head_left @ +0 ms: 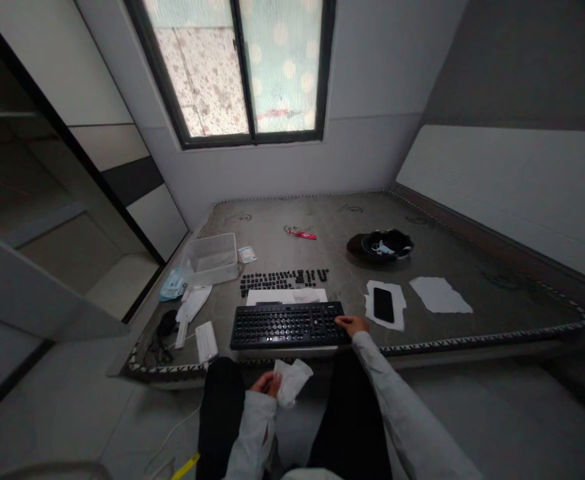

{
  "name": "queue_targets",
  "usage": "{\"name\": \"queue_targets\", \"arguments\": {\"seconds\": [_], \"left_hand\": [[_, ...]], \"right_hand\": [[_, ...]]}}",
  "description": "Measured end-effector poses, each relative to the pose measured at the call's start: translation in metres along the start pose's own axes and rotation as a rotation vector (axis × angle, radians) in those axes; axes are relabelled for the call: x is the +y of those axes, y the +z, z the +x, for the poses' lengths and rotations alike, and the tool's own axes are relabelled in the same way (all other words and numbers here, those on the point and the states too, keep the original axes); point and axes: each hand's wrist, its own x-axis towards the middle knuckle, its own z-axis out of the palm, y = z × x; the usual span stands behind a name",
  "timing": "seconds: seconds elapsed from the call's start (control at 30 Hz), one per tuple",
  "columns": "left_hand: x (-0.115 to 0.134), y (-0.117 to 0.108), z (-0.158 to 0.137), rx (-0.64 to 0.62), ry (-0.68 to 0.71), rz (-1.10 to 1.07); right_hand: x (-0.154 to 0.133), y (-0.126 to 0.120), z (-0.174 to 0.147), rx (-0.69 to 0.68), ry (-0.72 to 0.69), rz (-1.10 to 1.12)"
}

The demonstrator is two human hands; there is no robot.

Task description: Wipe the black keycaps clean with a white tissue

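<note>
A black keyboard lies in front of me near the bed's front edge, its key area showing small pale spots. My right hand is closed at its right end, thumb and fingertips on the number-pad side. Low between my knees, my left hand is closed on a crumpled white tissue. Behind the keyboard, loose black keycaps are laid out in rows. White paper sits between them and the keyboard, partly covered by it.
To the left are a clear plastic box, a blue packet, a white power strip and dark cables. To the right, a phone rests on tissue beside another white sheet. A black cap and red strip lie farther back.
</note>
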Motion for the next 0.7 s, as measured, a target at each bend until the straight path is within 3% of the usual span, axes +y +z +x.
{"name": "queue_targets", "arguments": {"seconds": [0.2,0.33,0.4,0.57,0.63,0.7], "left_hand": [[-0.005,-0.008,0.004,0.032,-0.020,-0.012],[-0.019,-0.008,0.008,0.071,-0.014,-0.020],[-0.023,-0.003,0.009,0.077,-0.020,-0.048],[-0.022,0.015,0.000,-0.083,-0.046,-0.056],[-0.021,0.021,-0.004,-0.176,-0.002,0.001],[-0.016,0.026,-0.008,-0.189,0.129,0.042]], "right_hand": [[-0.005,-0.018,-0.026,0.080,0.016,-0.008],[-0.027,-0.026,-0.069,0.167,-0.007,0.002],[-0.049,-0.022,-0.101,0.061,-0.106,0.144],[-0.100,0.007,-0.183,-0.456,-0.162,0.475],[-0.109,0.018,-0.202,-0.494,-0.170,0.516],[-0.111,0.024,-0.210,-0.425,-0.147,0.520]]}}
